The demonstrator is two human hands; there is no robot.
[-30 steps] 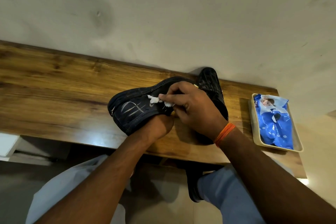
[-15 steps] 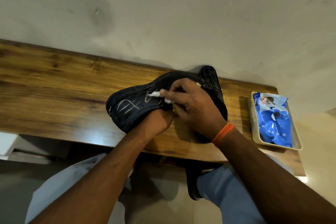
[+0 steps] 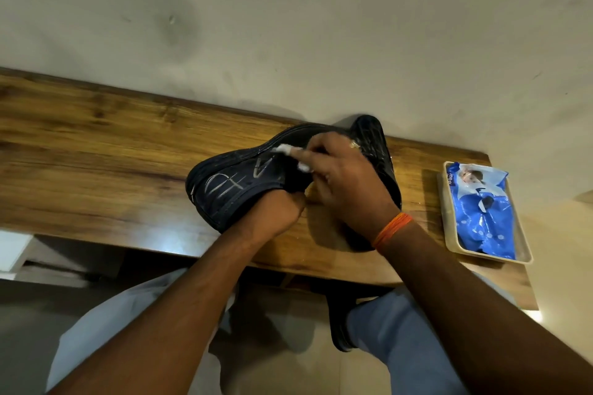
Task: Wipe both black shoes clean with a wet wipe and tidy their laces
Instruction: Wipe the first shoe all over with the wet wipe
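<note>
Nearest to the camera, the person's two forearms are reaching forward over pale trousers toward the wooden table [image 3: 96, 151]. Just past its front edge, the left hand [image 3: 276, 212] is disappearing into the opening of the tilted black shoe [image 3: 231, 186]; its fingers are hidden inside, so I cannot tell whether they are curled or straight, though they seem to be propping the shoe up on its side. Beside it, the right hand [image 3: 343, 179], wearing an orange thread at the wrist, is pinching a bunched white wet wipe [image 3: 285, 150] and pressing it against the shoe's side near the sole edge. Behind that hand the second black shoe [image 3: 373, 138] is lying against the wall. Further right, a blue wipe packet [image 3: 484, 212] is sitting in a beige tray [image 3: 447, 228].

As I judge it, the wipe is wadded small, so it could be smearing dirt rather than lifting it. Hard pressing could also be twisting the propped shoe off the left hand, or nudging the second shoe along the table.
</note>
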